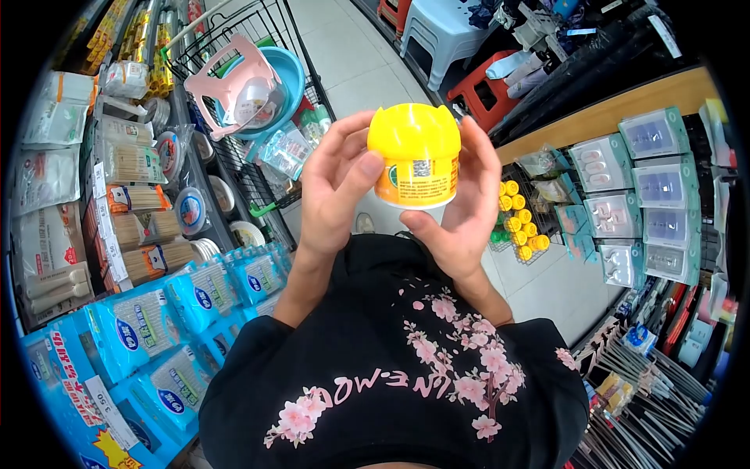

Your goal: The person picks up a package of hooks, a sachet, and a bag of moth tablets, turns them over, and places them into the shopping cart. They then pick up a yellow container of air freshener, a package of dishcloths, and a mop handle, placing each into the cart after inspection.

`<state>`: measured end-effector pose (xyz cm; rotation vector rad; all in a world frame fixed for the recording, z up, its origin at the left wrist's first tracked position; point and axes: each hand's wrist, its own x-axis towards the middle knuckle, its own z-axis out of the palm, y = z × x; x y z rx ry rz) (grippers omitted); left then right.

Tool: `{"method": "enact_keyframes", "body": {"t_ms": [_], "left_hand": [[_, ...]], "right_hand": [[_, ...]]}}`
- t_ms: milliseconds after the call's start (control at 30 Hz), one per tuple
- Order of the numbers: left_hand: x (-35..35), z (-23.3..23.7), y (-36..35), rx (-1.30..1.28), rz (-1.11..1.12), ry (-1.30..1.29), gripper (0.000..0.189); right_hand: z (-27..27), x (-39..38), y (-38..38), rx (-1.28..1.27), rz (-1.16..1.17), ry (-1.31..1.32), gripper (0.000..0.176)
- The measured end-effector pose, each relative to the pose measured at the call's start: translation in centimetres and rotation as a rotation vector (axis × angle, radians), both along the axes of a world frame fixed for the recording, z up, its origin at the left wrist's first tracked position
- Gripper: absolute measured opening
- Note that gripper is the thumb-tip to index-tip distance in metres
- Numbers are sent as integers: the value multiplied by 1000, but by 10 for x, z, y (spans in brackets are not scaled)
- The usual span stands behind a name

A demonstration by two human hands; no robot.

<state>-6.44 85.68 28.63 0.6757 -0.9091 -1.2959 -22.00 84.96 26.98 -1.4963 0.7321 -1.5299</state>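
Left hand (336, 184) and right hand (461, 203) curl half-open around one glossy, rounded yellow tub (415, 156), thumbs against it. Beyond, leftmost, I see one wire cart (223, 168) holding one pink stool (207, 98) and one round blue basin (292, 70); then tiled floor (351, 47) leaves room before one wooden edge (609, 105).

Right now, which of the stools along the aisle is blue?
The pale blue stool, between the far red stool and the near red stool; it alone of these three isn't red.

Light-blue stacked stools (444, 30) beside a red stool (466, 100) (blue packets (129, 330) well apart)
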Motion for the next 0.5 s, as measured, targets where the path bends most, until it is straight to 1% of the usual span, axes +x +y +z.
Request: {"method": "enact_keyframes", "body": {"t_ms": [33, 67, 133, 167, 233, 267, 333, 367, 433, 500], "left_hand": [[-2, 0, -1, -13, -6, 36, 50], [-3, -2, -1, -12, -5, 37, 50], [-6, -7, -3, -47, 0, 93, 45], [-8, -7, -2, -46, -1, 94, 45], [-13, -7, -1, -9, 10, 105, 43], [-13, -8, -1, -9, 11, 105, 43], [-13, -15, -3, 20, 109, 18, 45], [-13, -17, -4, 19, 111, 19, 45], [-12, -20, -6, -71, 107, -43, 50], [-15, -15, -4, -76, 115, -77, 52]], "right_hand": [[1, 1, -1, 59, 62, -70, 102], [1, 0, -2, 61, 63, -69, 102], [1, -2, -3, 106, 87, 13, 97], [1, -4, -4, 107, 87, 14, 97], [-1, -7, -7, -3, 0, 147, 98], [-3, -8, -8, -3, 0, 147, 98], [-7, -10, -10, -65, -62, 195, 98], [-6, -11, -11, -66, -59, 196, 98], [-7, -12, -13, -98, -77, 232, 97], [-6, -11, -14, -97, -74, 231, 96]]}}
